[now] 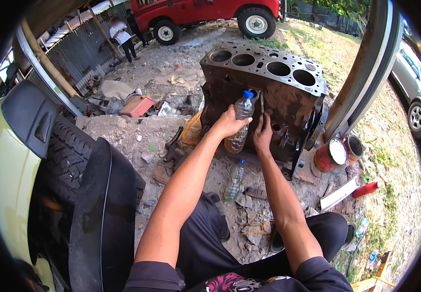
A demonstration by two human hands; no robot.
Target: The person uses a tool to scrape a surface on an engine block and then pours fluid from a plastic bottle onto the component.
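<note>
A rusty brown engine block (281, 109) stands upright in front of me, its flat top with several round bores facing up. My left hand (229, 122) is closed around a clear plastic bottle (239, 129) with a blue cap, held upright before the block's near side. Brownish liquid shows low in it. My right hand (263, 134) is closed on a slim, long tool (262, 104) that points up along the block's side; its exact kind is unclear. Below, a second clear bottle (235, 180) with a blue cap stands on the ground by my feet.
Two open paint cans (330, 155) and a red bottle (366, 190) are at the right, near a metal post (366, 78). A tyre (69, 151) and black fender flank my left. Rubble covers the ground. A person (121, 36) stands far back by a red vehicle (200, 14).
</note>
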